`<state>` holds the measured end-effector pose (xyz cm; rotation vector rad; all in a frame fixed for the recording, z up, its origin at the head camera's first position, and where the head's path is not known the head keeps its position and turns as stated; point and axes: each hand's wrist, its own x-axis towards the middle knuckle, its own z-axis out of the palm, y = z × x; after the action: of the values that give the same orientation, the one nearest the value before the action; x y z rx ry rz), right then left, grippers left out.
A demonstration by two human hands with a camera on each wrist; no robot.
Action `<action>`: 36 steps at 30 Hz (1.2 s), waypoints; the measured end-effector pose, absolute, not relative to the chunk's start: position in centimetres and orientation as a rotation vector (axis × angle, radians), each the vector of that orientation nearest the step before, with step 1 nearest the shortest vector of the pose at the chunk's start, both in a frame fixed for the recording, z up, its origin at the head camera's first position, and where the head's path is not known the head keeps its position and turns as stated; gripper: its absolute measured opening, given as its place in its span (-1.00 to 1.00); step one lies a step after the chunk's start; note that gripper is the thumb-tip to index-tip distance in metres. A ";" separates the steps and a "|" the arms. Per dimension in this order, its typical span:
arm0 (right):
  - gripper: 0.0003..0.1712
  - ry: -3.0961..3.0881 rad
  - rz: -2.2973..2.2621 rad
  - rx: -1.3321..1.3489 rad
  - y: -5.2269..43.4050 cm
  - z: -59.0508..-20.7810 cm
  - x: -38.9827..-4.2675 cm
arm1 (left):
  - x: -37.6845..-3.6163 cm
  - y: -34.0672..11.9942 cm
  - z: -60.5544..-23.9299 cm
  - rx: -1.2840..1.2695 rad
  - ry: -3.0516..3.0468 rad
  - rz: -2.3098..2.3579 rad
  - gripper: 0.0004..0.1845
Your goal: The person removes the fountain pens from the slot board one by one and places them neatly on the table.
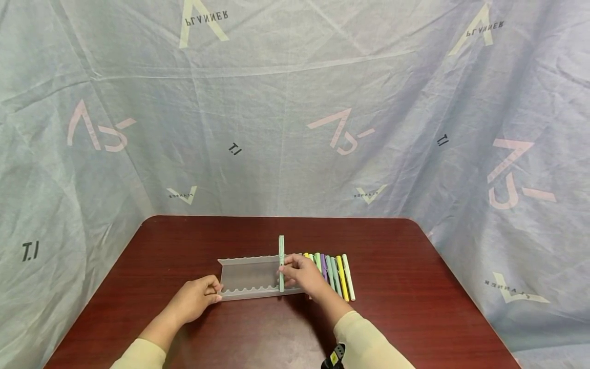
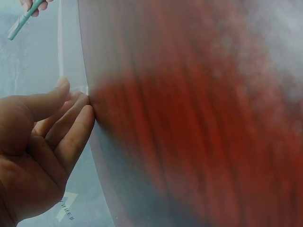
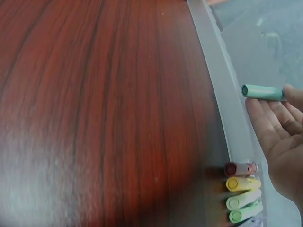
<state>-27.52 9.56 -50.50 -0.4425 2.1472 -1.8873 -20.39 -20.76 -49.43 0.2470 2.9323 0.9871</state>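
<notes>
A clear plastic tray with scalloped long edges lies on the table. My left hand pinches its near left corner between thumb and fingers; in the left wrist view the fingertips are right at the tray's edge. With thumb and fingers, my right hand holds a mint-green pen over the tray, pointing away from me. Its round end faces the right wrist camera. Side by side at the tray's right end lies a row of pens, yellow, green, purple and white, partly hidden by the right hand.
The dark red wooden table has rounded far corners. Grey printed cloth hangs behind it and along both sides. A black strap with a device shows by the right sleeve.
</notes>
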 end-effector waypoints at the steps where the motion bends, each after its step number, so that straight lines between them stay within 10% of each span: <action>1: -0.71 2.149 -1.887 -0.444 9.8 -50.5 -27.5 | -20.4 -20.8 -49.4 0.244 2.930 0.987 -0.80; 36: -0.67 2.286 -1.864 -0.294 17.5 -50.2 -27.7 | -20.8 -20.8 -49.9 0.240 2.929 0.983 -0.81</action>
<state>-27.70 17.47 -50.22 -0.2943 2.2861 -1.8636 -20.84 -20.82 -49.89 0.2402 2.9290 0.9828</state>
